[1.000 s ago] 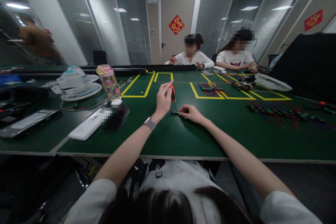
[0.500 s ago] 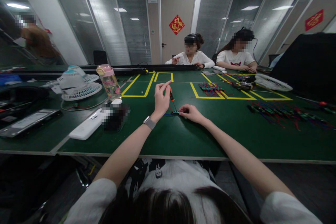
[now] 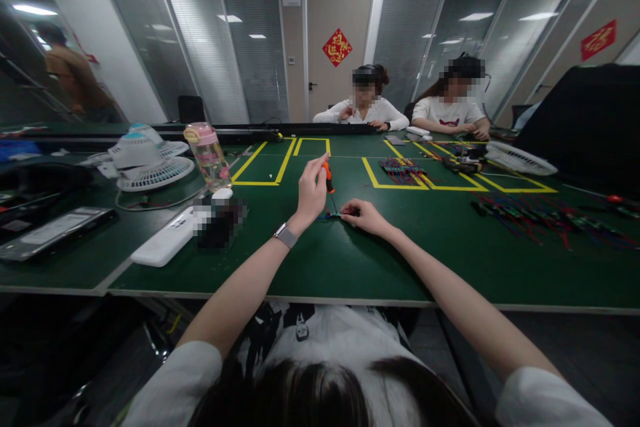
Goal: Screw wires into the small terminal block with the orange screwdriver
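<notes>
The left hand (image 3: 313, 187) has its fingers fairly straight and close together, holding the orange-and-black handle of a screwdriver (image 3: 329, 179) between fingers and thumb; how tightly they close round it cannot be told. The screwdriver leans slightly, its thin shaft running down to a small green circuit board (image 3: 337, 215) on the worktop (image 3: 360, 267), between the hands. The right hand (image 3: 363, 213) rests low with its fingers curled, thumb and fingertips pinched at the board's right end. Some dark and coloured wire shows at the board's left end, too small to make out. A watch (image 3: 285, 235) sits on the left wrist. To the left lie a white rectangular device (image 3: 167, 239) and a blurred-out dark item (image 3: 220, 223), with a pink-lidded bottle (image 3: 207, 157) beyond them and white fans (image 3: 155, 175) farther left. Yellow tape (image 3: 255, 183) marks outlines on the far part of the worktop. On the right, one bunch of wired boards (image 3: 403, 171) lies across the tape, and a longer spread of wired boards (image 3: 545, 219) lies nearer. Two people in white tops sit at the far side, before a door (image 3: 333, 93).
</notes>
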### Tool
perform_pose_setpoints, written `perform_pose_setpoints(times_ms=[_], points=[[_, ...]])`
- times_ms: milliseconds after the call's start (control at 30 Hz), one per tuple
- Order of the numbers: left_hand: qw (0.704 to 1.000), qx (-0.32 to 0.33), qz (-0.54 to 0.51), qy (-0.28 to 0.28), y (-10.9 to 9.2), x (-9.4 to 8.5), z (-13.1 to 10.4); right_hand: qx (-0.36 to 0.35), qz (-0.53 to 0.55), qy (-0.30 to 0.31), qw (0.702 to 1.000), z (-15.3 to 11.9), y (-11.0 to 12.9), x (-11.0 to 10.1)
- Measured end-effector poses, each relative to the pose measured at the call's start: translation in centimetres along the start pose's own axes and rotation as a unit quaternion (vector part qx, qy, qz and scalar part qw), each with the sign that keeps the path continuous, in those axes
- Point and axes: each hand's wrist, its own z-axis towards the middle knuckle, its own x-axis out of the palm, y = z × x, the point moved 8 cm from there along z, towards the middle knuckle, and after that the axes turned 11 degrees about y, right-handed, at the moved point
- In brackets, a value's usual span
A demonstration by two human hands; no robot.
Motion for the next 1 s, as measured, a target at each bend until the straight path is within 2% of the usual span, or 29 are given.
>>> perform_pose_setpoints(times_ms=[100,267,467,633,733,867,1000], points=[[1.0,0.012,-0.02,0.004,-0.31,0.1,-0.07,-0.003,-0.002,-0.002,1.0,0.03,-0.08,-0.02],[0.999,-0.001,0.036,-0.014,-0.44,-0.19,-0.16,-0.001,0.0,0.001,1.0,0.12,-0.33,0.14],[1.0,0.012,-0.01,0.026,-0.09,0.47,0.08,0.006,-0.005,0.002,1.0,0.09,-0.24,0.11],[1.0,-0.003,0.029,-0.012,-0.11,-0.09,-0.17,0.008,0.001,0.001,1.0,0.09,-0.25,0.09],[1.0,-0.014,0.019,-0.003,0.15,-0.02,-0.01,0.006,-0.002,0.002,1.0,0.1,-0.29,0.11],[1.0,0.009,-0.015,0.017,-0.07,0.27,0.11,0.005,0.002,0.001,1.0,0.08,-0.29,0.1],[1.0,-0.003,0.018,-0.015,-0.15,-0.17,-0.21,0.003,0.008,-0.002,1.0,0.07,-0.31,0.09]])
